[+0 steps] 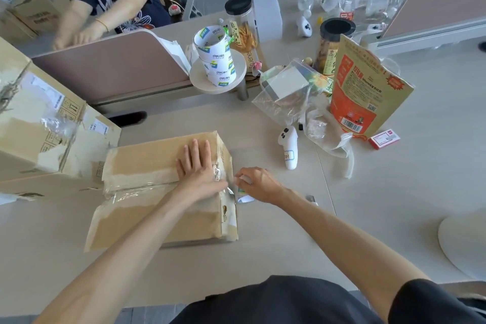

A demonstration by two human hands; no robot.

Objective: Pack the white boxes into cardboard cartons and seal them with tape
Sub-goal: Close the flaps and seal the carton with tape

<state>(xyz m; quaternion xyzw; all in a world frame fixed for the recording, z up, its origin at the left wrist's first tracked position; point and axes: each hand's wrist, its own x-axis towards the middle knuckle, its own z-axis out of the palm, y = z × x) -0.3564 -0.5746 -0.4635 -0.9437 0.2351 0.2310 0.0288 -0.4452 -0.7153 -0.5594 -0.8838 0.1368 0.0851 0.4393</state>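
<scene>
A pale, wood-grained table [368, 192] is carrying a scuffed, rectangular cardboard carton [157, 192], its closed flaps wearing glossy, wrinkled clear tape. The left hand [198, 168] is pressing flat on its top, fingers straight. The right hand [259, 184] is curling around a mostly hidden tape roll [244, 197] beside the carton's end.
</scene>
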